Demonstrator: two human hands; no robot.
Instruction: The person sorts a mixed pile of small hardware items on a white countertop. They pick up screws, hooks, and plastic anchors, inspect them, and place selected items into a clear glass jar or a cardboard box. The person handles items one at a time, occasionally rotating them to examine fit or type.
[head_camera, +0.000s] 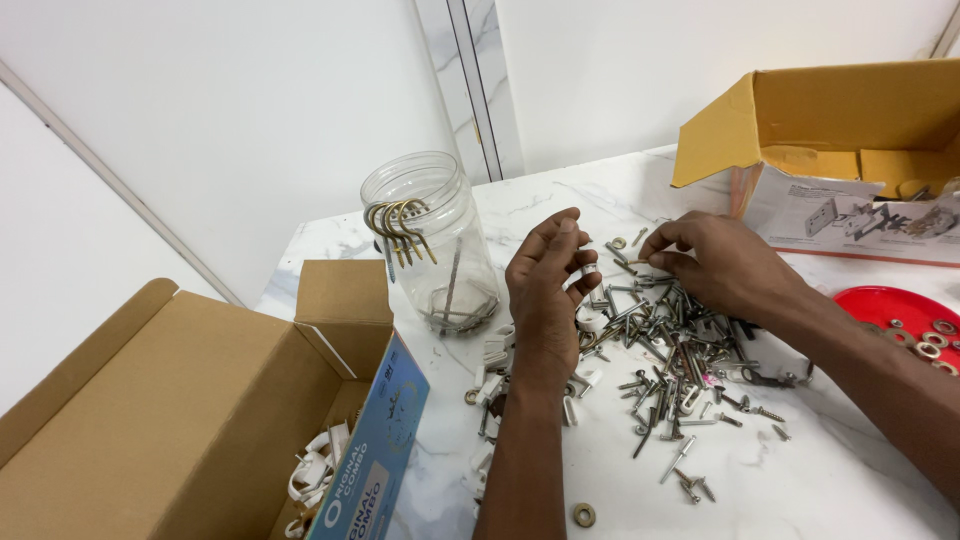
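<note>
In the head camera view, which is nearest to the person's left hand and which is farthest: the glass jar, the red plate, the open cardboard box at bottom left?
Measured from the left hand:
1. Glass jar, just to its left on the marble table.
2. Open cardboard box, farther left, at the bottom corner.
3. Red plate, far right, beyond the right hand and the pile of screws.

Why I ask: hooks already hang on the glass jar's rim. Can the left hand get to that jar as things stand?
Probably yes. The left hand is beside the glass jar, with only bare marble table between them; the open cardboard box sits lower left, off that path.
</note>
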